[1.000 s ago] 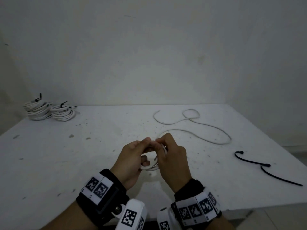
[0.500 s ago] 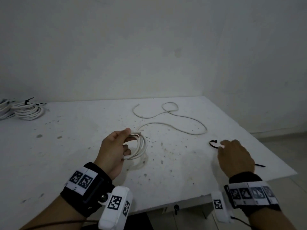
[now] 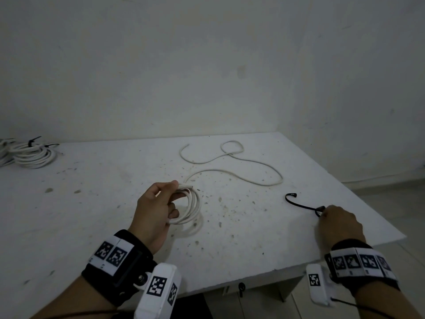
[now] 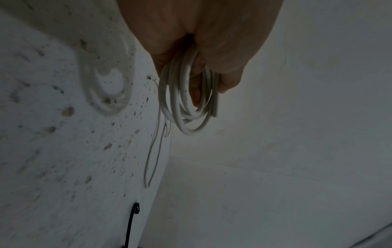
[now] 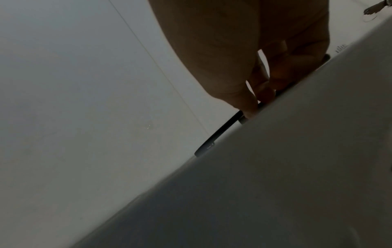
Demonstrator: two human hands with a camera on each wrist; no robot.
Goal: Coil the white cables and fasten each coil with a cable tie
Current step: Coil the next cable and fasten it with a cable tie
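Note:
My left hand (image 3: pixel 173 199) holds a small coil of white cable (image 3: pixel 192 209) upright just above the white table (image 3: pixel 92 203), thumb on top and fingers through the loops. The left wrist view shows that coil (image 4: pixel 186 104) hanging from the curled fingers (image 4: pixel 229 78). At the table's right edge my right hand (image 3: pixel 323 212) pinches one end of a black cable tie (image 3: pixel 299 204), which curves away to the left. In the right wrist view the fingertips (image 5: pixel 248 109) close on the tie (image 5: pixel 220 132) at the table surface. A second white cable (image 3: pixel 253 178) lies loose beyond the coil.
Tied white coils (image 3: pixel 32 155) with black ties sit at the table's far left by the wall. The table's right edge (image 3: pixel 368 203) runs close beside my right hand, with floor beyond. The speckled tabletop stretches between the hands.
My right hand has let go of the coil and moved right to the black cable tie, closing on it. The left hand now holds the coil alone.

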